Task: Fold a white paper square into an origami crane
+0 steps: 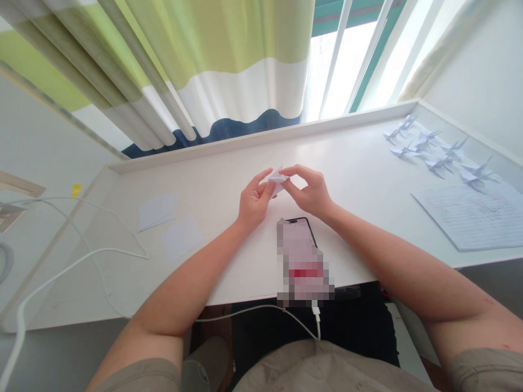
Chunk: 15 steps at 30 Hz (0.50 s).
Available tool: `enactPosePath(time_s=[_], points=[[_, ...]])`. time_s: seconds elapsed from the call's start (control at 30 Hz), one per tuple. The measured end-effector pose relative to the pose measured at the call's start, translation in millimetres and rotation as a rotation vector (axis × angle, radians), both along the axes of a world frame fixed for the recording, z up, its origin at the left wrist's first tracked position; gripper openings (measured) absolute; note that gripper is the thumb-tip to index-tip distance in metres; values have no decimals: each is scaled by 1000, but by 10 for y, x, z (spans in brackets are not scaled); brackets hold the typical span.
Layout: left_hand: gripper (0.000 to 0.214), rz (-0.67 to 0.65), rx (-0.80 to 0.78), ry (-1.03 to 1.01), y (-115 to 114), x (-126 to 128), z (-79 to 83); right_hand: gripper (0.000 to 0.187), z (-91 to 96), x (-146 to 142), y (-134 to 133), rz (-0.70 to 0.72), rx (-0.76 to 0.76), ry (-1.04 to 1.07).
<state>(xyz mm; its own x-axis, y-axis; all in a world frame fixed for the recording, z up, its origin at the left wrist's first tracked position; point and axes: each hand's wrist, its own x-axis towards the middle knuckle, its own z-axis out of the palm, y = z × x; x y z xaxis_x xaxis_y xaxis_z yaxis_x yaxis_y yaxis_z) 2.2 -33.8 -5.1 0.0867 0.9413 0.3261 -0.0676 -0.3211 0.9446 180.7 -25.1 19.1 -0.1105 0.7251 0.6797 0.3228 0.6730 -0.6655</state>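
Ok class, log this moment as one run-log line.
hands: left hand and right hand pinch small folded white paper piece | near: black phone on white desk | right: folded white paper cranes

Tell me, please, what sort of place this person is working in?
Probably a home study spot by a window: a white desk below a striped curtain, a phone on a charging cable, and folded paper cranes at the right. The left hand and right hand pinch a small folded paper.

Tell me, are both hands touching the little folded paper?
Touching. The head view shows the left hand and right hand pinching the folded paper between their fingertips.
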Motion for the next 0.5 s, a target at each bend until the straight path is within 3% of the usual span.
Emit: enactPosePath(time_s=[0.2, 0.5], points=[[37, 50, 82, 7, -12, 14, 0, 16, 5, -3, 8, 15, -37, -6], [39, 62, -2, -60, 16, -6, 19, 12, -22, -3, 24, 16, -80, 61]])
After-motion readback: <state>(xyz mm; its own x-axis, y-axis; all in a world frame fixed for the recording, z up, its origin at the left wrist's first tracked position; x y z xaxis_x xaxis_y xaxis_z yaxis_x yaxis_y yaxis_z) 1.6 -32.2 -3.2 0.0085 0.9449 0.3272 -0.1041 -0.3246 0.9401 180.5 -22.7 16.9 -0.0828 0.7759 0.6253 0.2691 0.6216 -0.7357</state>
